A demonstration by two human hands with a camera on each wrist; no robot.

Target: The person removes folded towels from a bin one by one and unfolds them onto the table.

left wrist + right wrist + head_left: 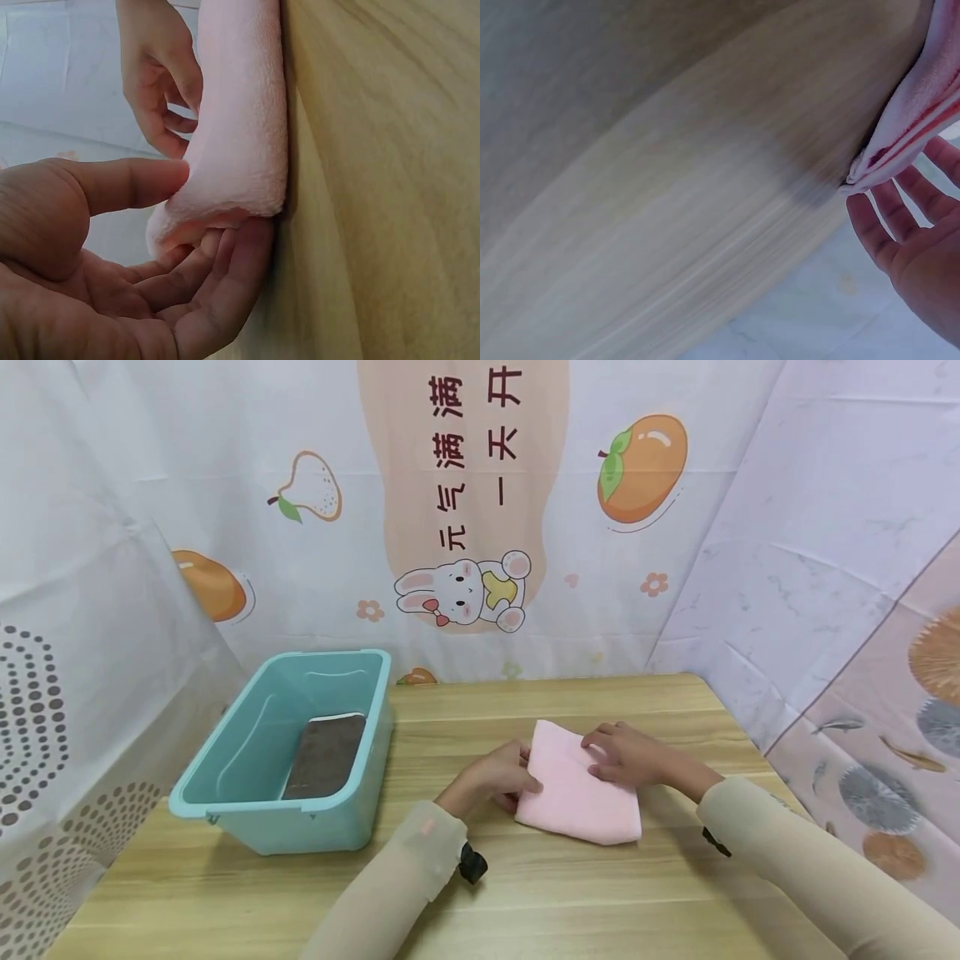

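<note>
A folded pink towel (581, 789) lies on the wooden table, its layers stacked into a thick pad. My left hand (504, 774) pinches its left edge; in the left wrist view the thumb (139, 182) presses on top while the other fingers (225, 289) are tucked beneath the fold. From the right, my right hand (630, 755) rests on the towel's upper right part with its fingers spread. The right wrist view has those fingers (894, 208) fairly straight against the towel's edge, where red-marked layers show.
Left of the hands stands a light blue plastic bin (378, 727) with a dark brown, pale-edged flat item (326, 756) inside, perhaps folded cloth. Printed curtains (480, 660) enclose the wooden table (540, 914) at the back and both sides.
</note>
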